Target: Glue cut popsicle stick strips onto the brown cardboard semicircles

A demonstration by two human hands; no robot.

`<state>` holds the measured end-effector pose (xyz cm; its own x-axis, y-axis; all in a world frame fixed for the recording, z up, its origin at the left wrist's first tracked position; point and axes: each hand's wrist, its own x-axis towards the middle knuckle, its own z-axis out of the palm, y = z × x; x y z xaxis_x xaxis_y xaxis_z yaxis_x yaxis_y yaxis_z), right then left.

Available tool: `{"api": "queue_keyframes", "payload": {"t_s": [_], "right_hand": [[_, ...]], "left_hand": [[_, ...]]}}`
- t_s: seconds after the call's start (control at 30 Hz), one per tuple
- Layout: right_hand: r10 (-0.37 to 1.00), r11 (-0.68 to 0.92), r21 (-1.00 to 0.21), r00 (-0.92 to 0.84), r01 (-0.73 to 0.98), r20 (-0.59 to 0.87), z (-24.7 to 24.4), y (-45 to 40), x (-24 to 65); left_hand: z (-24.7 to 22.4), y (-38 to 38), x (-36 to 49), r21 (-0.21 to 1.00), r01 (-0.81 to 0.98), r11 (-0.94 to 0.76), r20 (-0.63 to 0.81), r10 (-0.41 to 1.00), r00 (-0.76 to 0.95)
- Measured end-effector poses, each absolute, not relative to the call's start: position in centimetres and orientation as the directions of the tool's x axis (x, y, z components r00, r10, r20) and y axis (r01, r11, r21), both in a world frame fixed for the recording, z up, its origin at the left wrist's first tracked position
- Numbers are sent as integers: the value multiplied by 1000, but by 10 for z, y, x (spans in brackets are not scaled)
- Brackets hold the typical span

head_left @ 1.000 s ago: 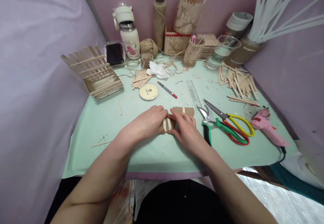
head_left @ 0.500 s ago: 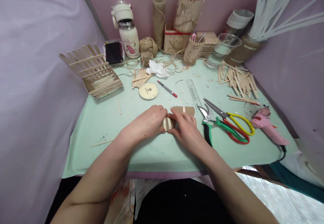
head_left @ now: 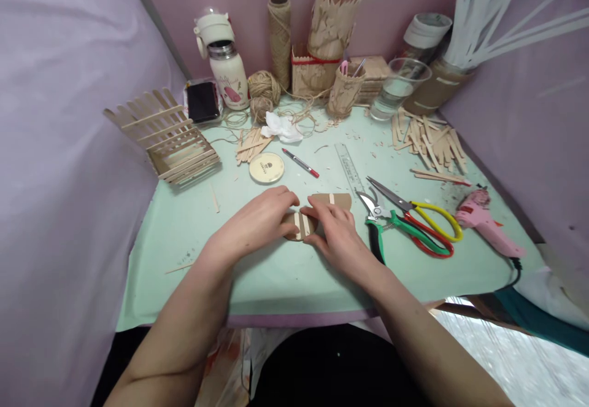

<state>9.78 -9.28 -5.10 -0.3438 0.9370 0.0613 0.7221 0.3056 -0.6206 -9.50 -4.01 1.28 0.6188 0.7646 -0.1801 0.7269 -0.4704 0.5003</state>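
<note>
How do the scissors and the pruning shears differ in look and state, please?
The scissors have long, straight dark blades; the pruning shears have shorter, curved silvery ones. The scissors have yellow and red looped handles, while the shears' grips are green and black, without loops. The scissors' blades look closed, whereas the shears' blades stand apart. Both lie on the mint-green tabletop, to the right of the right hand, blades pointing away from the person.

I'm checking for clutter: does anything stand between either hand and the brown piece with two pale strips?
Nothing visible does: the right hand holds the brown piece at its right side, and the left hand is at its left side.
</note>
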Motion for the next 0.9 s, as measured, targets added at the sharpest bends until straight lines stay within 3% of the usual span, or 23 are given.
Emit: {"api": "queue_keyframes", "payload": {"t_s": [0.13,0.9], "right_hand": [[937,307,-607,-345,733,57,-50,-93,98],[931,314,-636,-359,705,62,-47,-93,99]], "left_hand": [[7,-40,-89,530,684,-502,-205,706,678],[4,-40,-89,515,680,-522,-200,698,687]]}}
